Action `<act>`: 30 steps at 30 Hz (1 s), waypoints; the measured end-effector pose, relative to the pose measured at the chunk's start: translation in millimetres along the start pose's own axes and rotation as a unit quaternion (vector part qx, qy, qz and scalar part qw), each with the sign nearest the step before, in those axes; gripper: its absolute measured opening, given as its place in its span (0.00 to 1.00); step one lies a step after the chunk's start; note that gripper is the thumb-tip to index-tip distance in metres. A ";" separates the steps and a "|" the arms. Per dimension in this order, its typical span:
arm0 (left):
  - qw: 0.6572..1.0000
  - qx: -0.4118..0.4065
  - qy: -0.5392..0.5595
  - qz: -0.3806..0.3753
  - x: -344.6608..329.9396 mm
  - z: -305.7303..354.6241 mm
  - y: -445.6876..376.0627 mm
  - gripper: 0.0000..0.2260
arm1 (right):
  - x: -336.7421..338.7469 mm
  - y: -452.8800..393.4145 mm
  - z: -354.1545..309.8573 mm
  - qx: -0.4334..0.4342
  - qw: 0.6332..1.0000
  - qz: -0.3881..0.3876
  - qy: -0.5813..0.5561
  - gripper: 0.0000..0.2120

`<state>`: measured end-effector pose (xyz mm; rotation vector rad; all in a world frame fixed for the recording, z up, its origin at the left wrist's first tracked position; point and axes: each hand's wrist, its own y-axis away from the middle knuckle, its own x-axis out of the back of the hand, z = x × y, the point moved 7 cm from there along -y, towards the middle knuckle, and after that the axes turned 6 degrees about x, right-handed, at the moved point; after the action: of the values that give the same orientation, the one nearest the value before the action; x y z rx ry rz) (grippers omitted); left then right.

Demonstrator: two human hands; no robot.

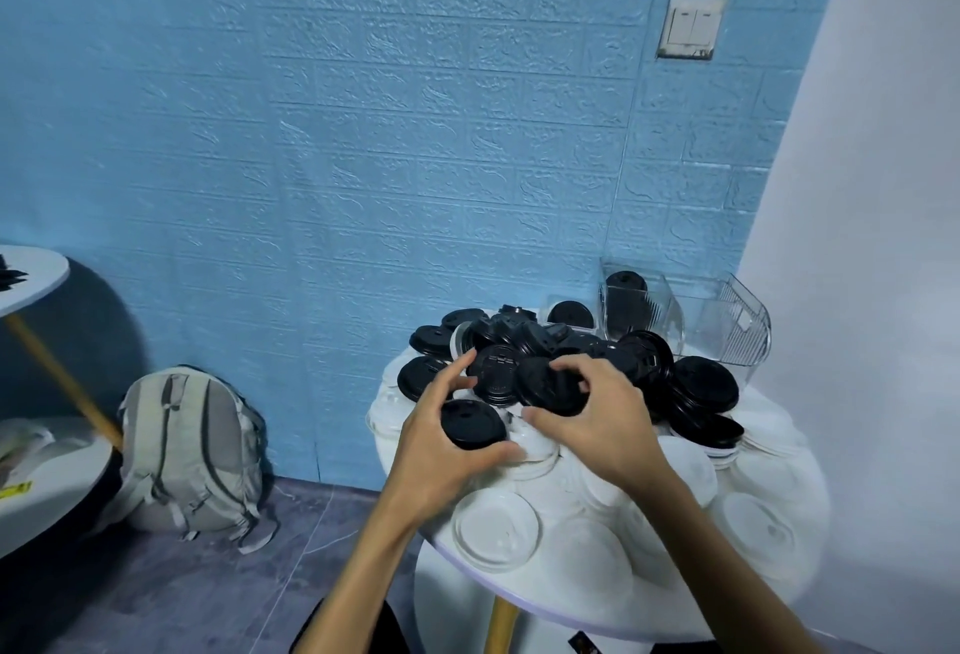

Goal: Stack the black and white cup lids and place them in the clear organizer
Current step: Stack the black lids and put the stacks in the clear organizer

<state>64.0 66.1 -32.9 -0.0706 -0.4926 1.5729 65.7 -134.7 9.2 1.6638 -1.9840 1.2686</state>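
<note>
Over by the blue brick-pattern wall (363, 133) sits a small round white bench (519, 586) that's pretty much buried in cup lids. Black lids (704, 383) are heaped across the far half, white lids (496, 528) spread over the near half right up to the edge. Left hand (436, 445) has its fingers and thumb wrapped around a short stack of black lids (474, 423), held just above the white ones near the bench's left edge. Right hand (592, 419) is pinching a single black lid (550, 385) by its rim, tilted, just beside that stack. At the far right corner, against the wall, stands the clear organizer (727, 326); one compartment on its left side already has a column of black lids in it, the right part looks see-through. Down on the floor to the left, a grey backpack (192, 450) leans on the wall, next to another white table (31, 279).
</note>
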 end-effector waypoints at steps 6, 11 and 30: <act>0.999 -0.008 0.033 -0.019 -9.0 6.1 -3.2 0.45 | -37.6 1.2 -20.7 0.015 0.981 -0.123 -0.148 0.29; 0.997 -0.007 0.078 -0.023 -7.0 4.2 -3.3 0.45 | -49.8 0.7 -24.1 0.009 0.956 -0.168 -0.241 0.20; 0.996 0.001 0.076 0.055 24.2 -1.4 -1.6 0.30 | -33.3 -15.0 5.5 -0.002 0.981 -0.138 -0.136 0.16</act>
<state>64.2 89.9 -27.5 -0.2174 -0.3717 1.6604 91.3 -116.0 -9.8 2.1198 -1.8047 0.9804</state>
